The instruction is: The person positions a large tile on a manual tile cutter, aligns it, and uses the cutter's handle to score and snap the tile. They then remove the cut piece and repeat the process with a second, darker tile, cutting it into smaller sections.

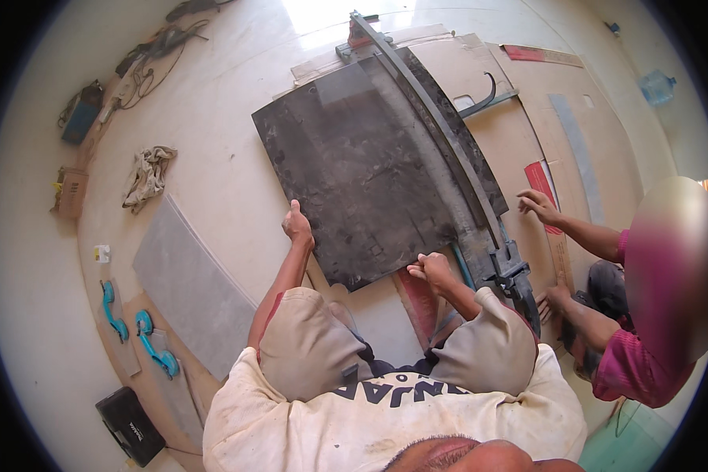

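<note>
A large dark square tile (354, 173) lies on a manual tile cutter (480, 236), whose long metal rail (429, 102) runs across the tile's right part. My left hand (297, 224) is closed on the tile's left edge, thumb up, its other fingers mostly hidden. At the near edge, my right hand (434, 271) has its fingers curled against the tile close to the corner. The cutter's dark head (511, 275) sits at the rail's near end, right of my right hand.
At the right crouches a co-worker in a magenta top (645, 362), one hand (537, 206) raised near the cutter, the other (557, 297) low. Cardboard (480, 63) covers the floor. Leftward lie a grey tile piece (193, 287), teal suction lifters (157, 354), a black case (130, 425) and a cloth (148, 177).
</note>
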{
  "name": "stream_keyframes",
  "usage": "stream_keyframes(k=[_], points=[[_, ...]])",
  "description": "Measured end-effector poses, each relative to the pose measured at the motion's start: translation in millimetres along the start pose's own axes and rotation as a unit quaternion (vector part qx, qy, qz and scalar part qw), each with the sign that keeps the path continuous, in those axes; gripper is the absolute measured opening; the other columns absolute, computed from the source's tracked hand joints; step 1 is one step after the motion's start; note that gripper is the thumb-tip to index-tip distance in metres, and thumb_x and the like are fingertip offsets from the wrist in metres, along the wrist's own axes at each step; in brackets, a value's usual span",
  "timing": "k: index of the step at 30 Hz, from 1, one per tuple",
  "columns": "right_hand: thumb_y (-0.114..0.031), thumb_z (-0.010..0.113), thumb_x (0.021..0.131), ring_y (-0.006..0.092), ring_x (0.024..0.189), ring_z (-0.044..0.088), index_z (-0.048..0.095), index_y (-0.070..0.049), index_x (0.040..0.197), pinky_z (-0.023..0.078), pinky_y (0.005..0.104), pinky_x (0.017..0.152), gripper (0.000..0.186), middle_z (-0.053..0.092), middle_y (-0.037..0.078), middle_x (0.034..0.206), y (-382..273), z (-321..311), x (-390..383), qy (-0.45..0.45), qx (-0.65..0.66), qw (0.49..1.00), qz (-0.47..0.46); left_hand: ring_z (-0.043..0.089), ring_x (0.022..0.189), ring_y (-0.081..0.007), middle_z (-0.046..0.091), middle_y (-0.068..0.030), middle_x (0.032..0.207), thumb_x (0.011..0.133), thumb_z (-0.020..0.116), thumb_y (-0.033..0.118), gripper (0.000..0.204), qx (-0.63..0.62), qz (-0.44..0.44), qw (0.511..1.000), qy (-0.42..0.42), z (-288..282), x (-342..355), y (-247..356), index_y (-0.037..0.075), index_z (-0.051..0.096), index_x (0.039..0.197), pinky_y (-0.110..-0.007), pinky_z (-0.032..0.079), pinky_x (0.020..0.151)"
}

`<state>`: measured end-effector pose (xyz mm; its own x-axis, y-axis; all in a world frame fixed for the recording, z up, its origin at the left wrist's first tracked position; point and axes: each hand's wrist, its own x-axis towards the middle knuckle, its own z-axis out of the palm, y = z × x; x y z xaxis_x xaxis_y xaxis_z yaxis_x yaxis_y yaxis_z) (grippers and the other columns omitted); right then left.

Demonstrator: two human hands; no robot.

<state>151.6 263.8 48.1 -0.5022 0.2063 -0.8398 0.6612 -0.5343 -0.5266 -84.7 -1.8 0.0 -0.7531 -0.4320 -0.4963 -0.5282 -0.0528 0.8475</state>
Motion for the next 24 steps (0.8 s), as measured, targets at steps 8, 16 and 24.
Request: stream_keyframes(k=[8, 16, 24], points=[[-0.012, 0.05, 0.101, 0.0268, 0.088, 0.07, 0.046, 0.008, 0.103, 0.062, 0.0287, 0.069, 0.02, 0.066, 0.023, 0.1, 5.4, 22.2, -6.9, -0.018, -0.049, 0.999, -0.01, 0.046, 0.073, -0.0174, 0.054, -0.0039, 0.076, 0.094, 0.063, 0.036, 0.045, -0.041, -0.015, 0.999, 0.021, -30.9, 8.7, 3.2, -0.005, 0.059, 0.074, -0.035, 0.043, 0.073], [-0.014, 0.051, 0.101, 0.0266, 0.082, 0.071, 0.048, 0.011, 0.104, 0.062, 0.0305, 0.069, 0.025, 0.067, 0.025, 0.1, 23.4, 56.7, -1.5, -0.085, -0.086, 0.993, -0.008, 0.061, 0.091, -0.0231, 0.066, -0.0141, 0.105, 0.093, 0.066, 0.034, 0.047, -0.017, -0.003, 1.0, 0.025, -76.9, 44.4, 11.8, -0.011, 0.063, 0.105, -0.036, 0.048, 0.086], [-0.01, 0.052, 0.098, 0.021, 0.079, 0.07, 0.059, 0.01, 0.108, 0.058, 0.0305, 0.068, 0.023, 0.068, 0.018, 0.096, 0.2, 55.7, -10.6, -0.187, -0.224, 0.956, -0.008, 0.063, 0.101, -0.0268, 0.064, -0.0172, 0.115, 0.093, 0.066, 0.032, 0.055, -0.065, -0.016, 0.998, 0.0, -97.2, 41.7, 24.4, -0.014, 0.057, 0.12, -0.038, 0.05, 0.092]])
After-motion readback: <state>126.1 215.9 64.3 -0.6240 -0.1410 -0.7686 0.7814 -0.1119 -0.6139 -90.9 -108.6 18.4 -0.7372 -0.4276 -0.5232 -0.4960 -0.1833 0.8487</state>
